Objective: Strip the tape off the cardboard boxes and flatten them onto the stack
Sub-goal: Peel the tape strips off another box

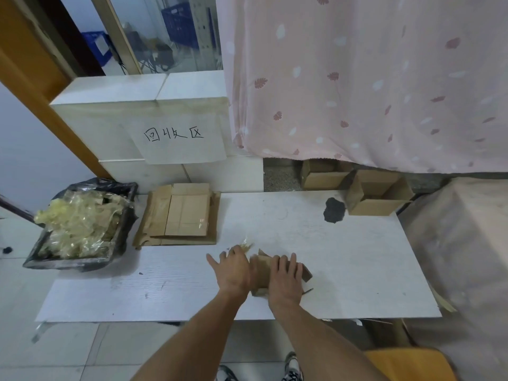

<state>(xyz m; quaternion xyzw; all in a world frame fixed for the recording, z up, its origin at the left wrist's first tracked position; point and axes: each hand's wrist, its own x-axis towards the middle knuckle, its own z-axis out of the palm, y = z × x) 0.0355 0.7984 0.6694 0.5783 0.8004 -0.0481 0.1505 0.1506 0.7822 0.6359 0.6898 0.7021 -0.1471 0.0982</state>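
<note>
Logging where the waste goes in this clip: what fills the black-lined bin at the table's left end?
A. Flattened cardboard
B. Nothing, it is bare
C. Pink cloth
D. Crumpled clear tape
D: the bin is heaped with crumpled clear, yellowish tape, while the flattened cardboard stack lies on the table beside it.

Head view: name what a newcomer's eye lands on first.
Both hands, left hand and right hand, press a small brown cardboard box on the white table. Behind-left lies the stack of flattened brown cardboard, beside a black-lined bin of crumpled clear tape.
</note>
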